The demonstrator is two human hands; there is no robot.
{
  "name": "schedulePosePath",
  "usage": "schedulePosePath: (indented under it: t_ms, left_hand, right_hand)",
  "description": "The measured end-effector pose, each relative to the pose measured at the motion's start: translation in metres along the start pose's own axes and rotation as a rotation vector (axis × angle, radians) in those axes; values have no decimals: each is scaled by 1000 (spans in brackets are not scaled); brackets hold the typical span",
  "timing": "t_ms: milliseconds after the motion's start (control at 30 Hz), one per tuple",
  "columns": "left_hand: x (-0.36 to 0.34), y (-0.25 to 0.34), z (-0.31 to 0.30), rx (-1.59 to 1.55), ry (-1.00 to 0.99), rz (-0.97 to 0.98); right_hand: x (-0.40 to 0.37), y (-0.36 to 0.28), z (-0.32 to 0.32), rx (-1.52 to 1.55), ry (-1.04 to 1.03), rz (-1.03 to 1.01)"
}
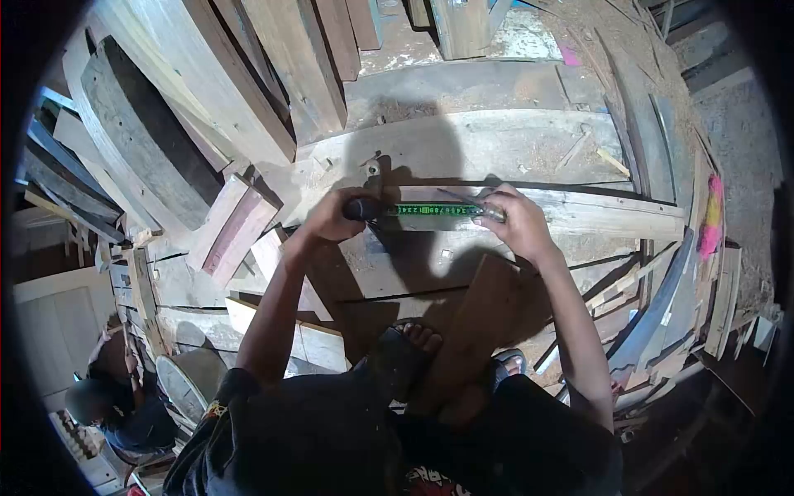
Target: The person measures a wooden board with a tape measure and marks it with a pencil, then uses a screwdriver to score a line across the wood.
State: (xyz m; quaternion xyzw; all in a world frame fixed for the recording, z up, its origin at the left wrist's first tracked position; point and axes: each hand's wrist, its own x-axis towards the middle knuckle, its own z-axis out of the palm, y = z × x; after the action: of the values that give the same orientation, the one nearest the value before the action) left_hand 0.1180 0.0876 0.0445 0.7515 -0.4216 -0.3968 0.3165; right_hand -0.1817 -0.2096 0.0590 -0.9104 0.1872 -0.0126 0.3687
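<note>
A green tape measure blade (434,210) with dark numbers stretches between my two hands, above the pale planks. My left hand (331,217) is closed around the dark tape measure case (361,209). Near the other end of the blade, my right hand (521,221) is closed, with the tape between thumb and fingers. A thin, dark pointed tool (457,196) also sticks out of my right hand toward the left; its exact kind I cannot make out. Just beyond my left hand a small metal-ended object (373,168) shows, partly in shadow.
Long boards (306,74) lean at the upper left beside a curved dark slab (141,124). A short reddish wood block (234,227) lies left of my hands. A brown board (475,326) slants by my feet. Another person (136,413) sits at the lower left.
</note>
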Motion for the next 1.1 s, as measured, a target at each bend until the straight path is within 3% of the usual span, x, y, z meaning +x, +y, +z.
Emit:
schedulePosePath:
  t_ms: [67, 167, 367, 467, 567, 867, 967, 1100]
  left_hand:
    - [3, -10, -2, 17, 15, 37]
    - [5, -7, -8, 52, -60, -82]
    - [11, -14, 3, 67, 6, 4]
    - [11, -6, -1, 95, -48, -64]
    - [14, -34, 7, 65, 9, 4]
    - [9, 0, -1, 40, -62, -104]
    - [13, -18, 3, 17, -45, 31]
    - [14, -19, 5, 5, -8, 29]
  right_hand:
    - [0, 0, -2, -5, -15, -4]
    - [1, 3, -1, -55, -43, 0]
    - [-2, 0, 0, -60, -16, -8]
    - [-1, 0, -2, -48, -38, -1]
    - [-1, -6, -4, -65, -56, 27]
    - [-1, -2, -2, -44, -23, -4]
    - [-2, -2, -2, -58, -16, -8]
    - [-2, -3, 0, -59, -16, 14]
